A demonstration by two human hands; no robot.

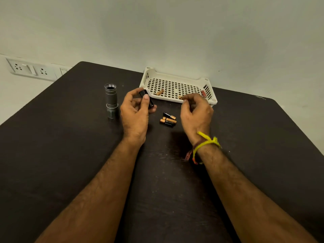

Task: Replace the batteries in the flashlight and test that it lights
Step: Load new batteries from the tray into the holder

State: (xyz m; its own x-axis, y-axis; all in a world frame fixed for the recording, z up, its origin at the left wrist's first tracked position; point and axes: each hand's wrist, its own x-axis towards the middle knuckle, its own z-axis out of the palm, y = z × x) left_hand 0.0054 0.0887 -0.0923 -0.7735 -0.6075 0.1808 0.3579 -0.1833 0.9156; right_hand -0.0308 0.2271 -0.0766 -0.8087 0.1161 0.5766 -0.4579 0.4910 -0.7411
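Hands right of flashlight

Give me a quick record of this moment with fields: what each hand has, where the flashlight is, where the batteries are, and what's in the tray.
left hand: grips a black battery holder
right hand: pinches a battery at the tray's front edge
flashlight body: upright on the table, open threaded end up, untouched
loose batteries: a small group on the table between the hands
tray: white, perforated; holds one battery and a reddish item
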